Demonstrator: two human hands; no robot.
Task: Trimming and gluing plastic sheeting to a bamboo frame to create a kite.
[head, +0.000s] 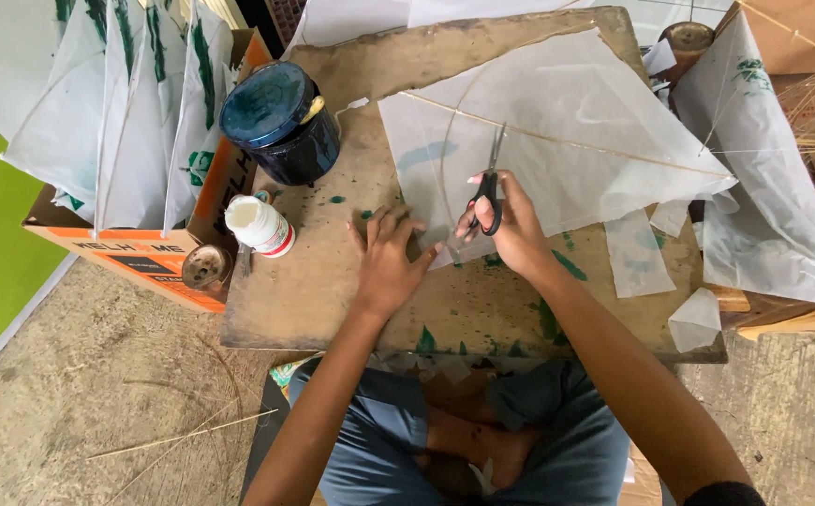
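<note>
Right hand: your right hand (511, 225) grips the black-handled scissors (491, 187), blades pointing away from you over the kite.
Left hand: your left hand (387, 258) lies flat, fingers spread, grasping nothing, pressing the kite's near corner.
Kite: the white paper kite (557, 131) with thin stick frame lies on the wooden board (323, 290).
Nearby: dark paint jar (281, 120) and white glue bottle (259, 225) stand to your left.

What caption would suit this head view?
Right hand works scissors on a white paper kite; left hand presses its corner.
</note>
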